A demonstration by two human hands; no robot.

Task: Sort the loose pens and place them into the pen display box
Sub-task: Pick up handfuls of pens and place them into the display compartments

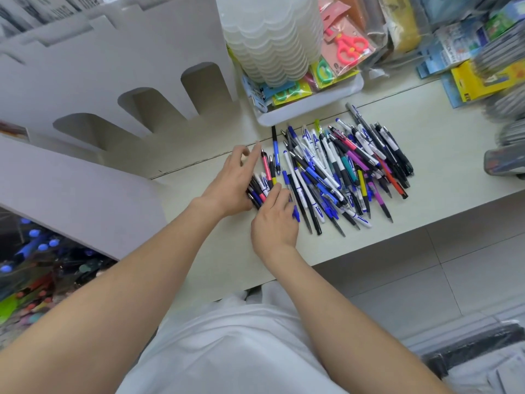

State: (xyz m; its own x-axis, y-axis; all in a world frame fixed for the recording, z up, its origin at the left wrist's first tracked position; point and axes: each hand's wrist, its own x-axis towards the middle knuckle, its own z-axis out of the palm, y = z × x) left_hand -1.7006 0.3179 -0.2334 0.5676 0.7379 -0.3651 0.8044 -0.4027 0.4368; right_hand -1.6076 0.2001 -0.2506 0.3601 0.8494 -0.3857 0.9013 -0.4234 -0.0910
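A big heap of loose pens (341, 169), blue, white, black, purple and pink, lies on the pale counter (216, 251). My left hand (233, 183) rests at the heap's left edge, its fingers wrapped around a small bundle of pens (262, 186). My right hand (274, 220) sits just below and right of the bundle, its fingertips pressed on the same pens. The white tiered pen display box (119, 89), with arched cut-outs, stands at the left, apart from both hands.
A white bin (312, 105) of packaged scissors and a stack of translucent trays (270, 38) stand behind the pens. Stationery packs (468, 69) crowd the right. More pens fill a lower rack (42, 265) at the left. The counter's front edge drops to tiled floor.
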